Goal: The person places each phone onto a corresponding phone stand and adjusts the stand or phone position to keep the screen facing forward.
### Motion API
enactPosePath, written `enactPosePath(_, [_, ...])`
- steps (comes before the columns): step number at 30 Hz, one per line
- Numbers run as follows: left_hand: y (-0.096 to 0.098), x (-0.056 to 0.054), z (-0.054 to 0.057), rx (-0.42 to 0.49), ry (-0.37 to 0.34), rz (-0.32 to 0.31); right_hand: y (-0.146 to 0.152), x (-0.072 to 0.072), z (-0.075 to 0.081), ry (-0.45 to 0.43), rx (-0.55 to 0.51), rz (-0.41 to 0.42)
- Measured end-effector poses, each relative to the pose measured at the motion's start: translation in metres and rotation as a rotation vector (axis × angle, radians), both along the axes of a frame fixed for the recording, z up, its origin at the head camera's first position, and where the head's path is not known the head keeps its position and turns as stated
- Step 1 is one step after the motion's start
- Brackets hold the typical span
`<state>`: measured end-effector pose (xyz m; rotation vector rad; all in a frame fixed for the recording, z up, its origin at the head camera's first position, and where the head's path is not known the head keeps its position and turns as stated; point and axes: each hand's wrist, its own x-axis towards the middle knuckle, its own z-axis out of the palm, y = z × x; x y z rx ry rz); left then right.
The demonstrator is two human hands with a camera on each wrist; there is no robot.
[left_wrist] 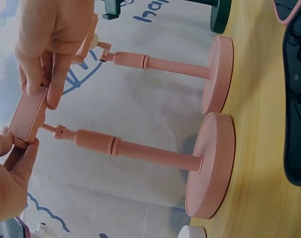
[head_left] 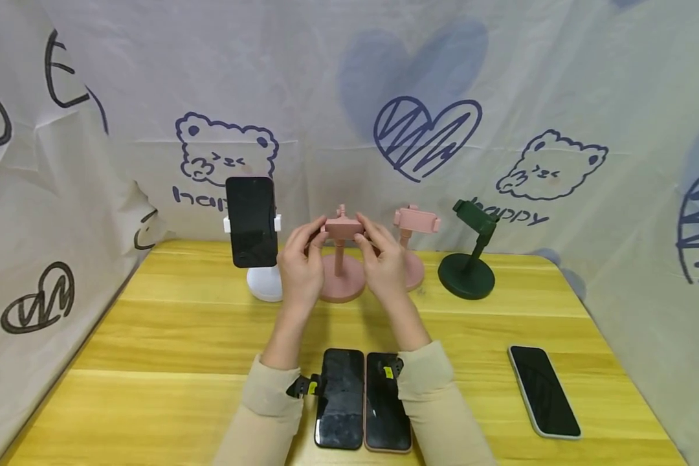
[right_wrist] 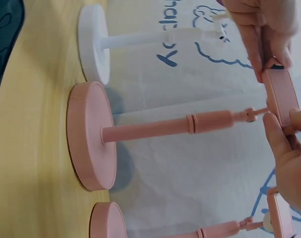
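A pink phone stand [head_left: 339,259] stands upright on the table, its round base flat and its holder head [head_left: 343,228] turned toward the camera. My left hand [head_left: 301,262] pinches the left end of that head between thumb and fingers. At the opposite end, my right hand [head_left: 386,265] pinches it the same way. The left wrist view shows both thumbs and fingers around the ends of the pink holder [left_wrist: 29,115], with the ribbed stem [left_wrist: 95,140] below it untouched. No phone is in this holder.
To the left, a white stand [head_left: 265,285] carries a black phone [head_left: 251,222]. A second pink stand [head_left: 416,220] and a dark green stand [head_left: 467,275] are on the right. Two phones lie side by side between the forearms, one a black phone [head_left: 340,398]; a white-edged phone [head_left: 544,391] lies right.
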<state>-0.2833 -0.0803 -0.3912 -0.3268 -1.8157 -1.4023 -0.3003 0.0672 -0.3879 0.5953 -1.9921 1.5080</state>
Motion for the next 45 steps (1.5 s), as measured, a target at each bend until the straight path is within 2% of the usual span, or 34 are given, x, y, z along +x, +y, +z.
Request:
enactPosePath(4, [-0.002, 0.000, 0.003, 0.017, -0.049, -0.028, 0.007, 0.002, 0.000, -0.047, -0.009, 0.071])
enactPosePath(7, [-0.002, 0.001, 0.004, 0.028, -0.099, -0.070, 0.010, 0.003, -0.002, -0.093, -0.068, 0.118])
enactPosePath(12, [0.000, 0.002, 0.005, 0.046, -0.177, -0.134, 0.014, 0.007, -0.004, -0.217, -0.189, 0.104])
enactPosePath(18, [-0.002, -0.002, 0.011, 0.081, -0.197, -0.116, 0.011, 0.005, 0.004, -0.286, -0.246, 0.121])
enactPosePath(26, [-0.008, -0.004, 0.020, 0.082, -0.263, -0.074, 0.004, 0.001, 0.012, -0.365, -0.333, 0.157])
enactPosePath(31, [-0.007, -0.003, 0.023, 0.093, -0.275, -0.095, 0.005, 0.003, 0.015, -0.431, -0.369, 0.173])
enactPosePath(33, [-0.007, -0.004, 0.022, 0.096, -0.274, -0.112, 0.009, 0.005, 0.016, -0.450, -0.337, 0.177])
enactPosePath(36, [-0.007, -0.004, 0.021, 0.096, -0.267, -0.134, 0.016, 0.009, 0.015, -0.454, -0.196, 0.161])
enactPosePath(39, [-0.009, -0.004, 0.020, 0.093, -0.269, -0.144, 0.024, 0.014, 0.011, -0.409, -0.020, 0.165])
enactPosePath(41, [-0.011, -0.004, 0.019, 0.093, -0.273, -0.152, 0.028, 0.017, 0.008, -0.365, 0.058, 0.187])
enactPosePath(45, [-0.015, -0.006, 0.019, 0.088, -0.286, -0.156, 0.035, 0.024, 0.004, -0.316, 0.121, 0.223])
